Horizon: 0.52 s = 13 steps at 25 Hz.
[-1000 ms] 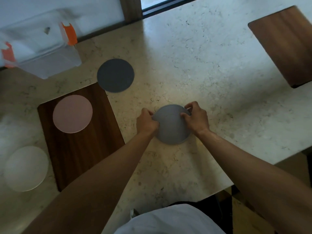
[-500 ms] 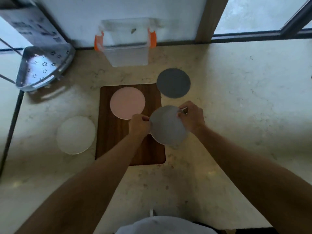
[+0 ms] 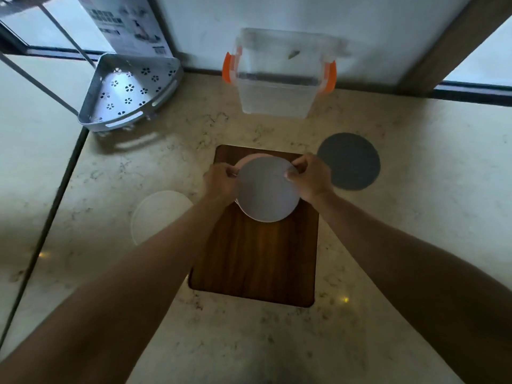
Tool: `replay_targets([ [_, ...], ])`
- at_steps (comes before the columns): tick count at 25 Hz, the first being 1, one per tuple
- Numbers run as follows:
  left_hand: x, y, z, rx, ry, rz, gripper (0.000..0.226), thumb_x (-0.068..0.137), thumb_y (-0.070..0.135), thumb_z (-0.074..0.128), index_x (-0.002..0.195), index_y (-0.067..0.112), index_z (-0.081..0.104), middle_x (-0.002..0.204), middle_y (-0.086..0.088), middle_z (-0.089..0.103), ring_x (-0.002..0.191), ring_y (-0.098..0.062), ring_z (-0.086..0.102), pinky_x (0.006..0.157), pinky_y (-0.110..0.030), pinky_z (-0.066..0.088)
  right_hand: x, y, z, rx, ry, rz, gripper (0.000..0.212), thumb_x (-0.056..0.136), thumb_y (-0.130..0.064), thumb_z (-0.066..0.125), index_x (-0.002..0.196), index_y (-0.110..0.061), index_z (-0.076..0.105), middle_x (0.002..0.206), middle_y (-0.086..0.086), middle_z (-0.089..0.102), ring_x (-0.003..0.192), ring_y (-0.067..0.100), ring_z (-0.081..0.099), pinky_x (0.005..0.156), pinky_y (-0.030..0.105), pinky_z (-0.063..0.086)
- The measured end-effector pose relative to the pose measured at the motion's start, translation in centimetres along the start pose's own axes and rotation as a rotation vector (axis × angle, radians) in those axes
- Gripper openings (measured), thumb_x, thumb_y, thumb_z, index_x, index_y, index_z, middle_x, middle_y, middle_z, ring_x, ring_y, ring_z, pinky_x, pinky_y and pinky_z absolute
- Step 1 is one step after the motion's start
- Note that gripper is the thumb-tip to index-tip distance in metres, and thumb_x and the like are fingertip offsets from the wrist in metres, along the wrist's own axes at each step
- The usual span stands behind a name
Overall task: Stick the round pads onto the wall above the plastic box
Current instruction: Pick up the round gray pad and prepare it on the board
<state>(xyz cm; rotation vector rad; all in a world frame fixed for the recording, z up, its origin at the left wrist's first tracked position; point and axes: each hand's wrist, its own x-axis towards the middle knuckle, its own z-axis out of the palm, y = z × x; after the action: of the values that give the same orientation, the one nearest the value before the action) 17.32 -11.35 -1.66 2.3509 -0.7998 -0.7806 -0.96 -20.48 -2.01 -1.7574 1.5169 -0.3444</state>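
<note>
Grey round pad [image 3: 267,189] hangs between our left hand [image 3: 221,182] and right hand [image 3: 311,176], each pinching an edge, above the wooden board [image 3: 255,261] and pink pad [image 3: 245,161]. We see the clear plastic box [image 3: 277,87] against the wall [image 3: 210,26], lid on with orange latches, its contents unclear; a dark pad [image 3: 349,162] and white pad [image 3: 158,214] lie on the counter [image 3: 415,203].

A single head-worn view is given, aimed steeply down and forward over the wooden board [image 3: 255,259], which is seen near mid-frame. Beyond the board, the plastic box [image 3: 279,87] and the wall [image 3: 205,26] are taken in; both forearms are seen reaching in from the lower edge.
</note>
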Motion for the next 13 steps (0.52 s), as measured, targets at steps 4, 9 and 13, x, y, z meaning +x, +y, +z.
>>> replay_targets([
  [4,2.3,-0.2,-0.7,0.048,0.027,0.043,0.013,0.081,0.01,0.062,0.085,0.013,0.074,0.08,0.0,0.066,0.077,-0.017,0.059,0.071,-0.027,0.046,2.2,-0.9,2.0,0.007,-0.013,0.026,0.023,0.082,-0.028,0.071,0.1,-0.017,0.061,0.077,-0.015,0.054,0.067,-0.002,0.051,0.051,0.013,0.033],
  [9,2.9,-0.6,-0.2,0.169,-0.017,0.078,0.018,0.081,-0.001,0.052,0.074,0.007,0.067,0.078,-0.009,0.065,0.076,-0.023,0.058,0.067,-0.034,0.047,2.8,-0.5,3.2,-0.138,-0.016,-0.012,0.032,0.084,-0.031,0.071,0.109,-0.015,0.06,0.087,-0.005,0.063,0.085,0.015,0.063,0.056,0.017,0.042],
  [13,2.7,-0.6,0.3,0.26,-0.034,0.107,0.017,0.084,0.0,0.053,0.086,0.002,0.07,0.093,-0.016,0.067,0.086,-0.031,0.062,0.071,-0.035,0.046,2.2,0.1,3.8,-0.299,0.01,-0.103,0.04,0.086,-0.037,0.069,0.116,-0.011,0.064,0.113,0.009,0.064,0.104,0.024,0.061,0.085,0.035,0.053],
])
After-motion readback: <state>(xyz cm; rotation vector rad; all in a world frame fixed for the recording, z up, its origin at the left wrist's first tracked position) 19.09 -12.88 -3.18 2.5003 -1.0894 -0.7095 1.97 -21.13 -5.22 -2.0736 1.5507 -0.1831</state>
